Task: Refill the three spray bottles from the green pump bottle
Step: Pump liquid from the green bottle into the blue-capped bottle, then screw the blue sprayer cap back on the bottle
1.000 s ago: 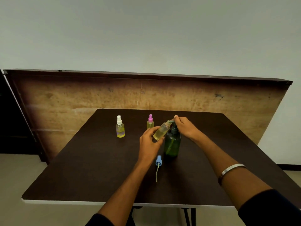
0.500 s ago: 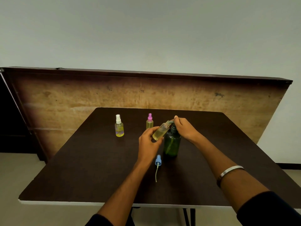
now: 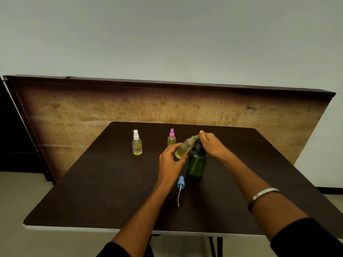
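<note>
Green pump bottle (image 3: 197,162) standing upright near the middle of the dark desk (image 3: 96,186), its dark pump head under my right hand (image 3: 211,144), whose fingers curl down over the pump top and spout. Uncapped clear spray bottle (image 3: 184,148), partly filled with yellowish liquid, gripped in my left hand (image 3: 171,160) and tilted so that its open neck meets the pump spout; bottle body just left of the green bottle's shoulder. Blue spray cap (image 3: 180,183) with its pale dip tube lying flat on the desk just near and left of the green bottle's base, tube pointing toward the near edge. Pink-capped spray bottle (image 3: 171,138) upright beyond my left hand, holding yellow liquid. White-capped spray bottle (image 3: 137,143) upright farther left, well apart from the others, also holding yellow liquid. Silver bangle (image 3: 264,193) on my right forearm. Worn wooden board (image 3: 92,108) upright behind the desk's far edge, against a pale wall.
</note>
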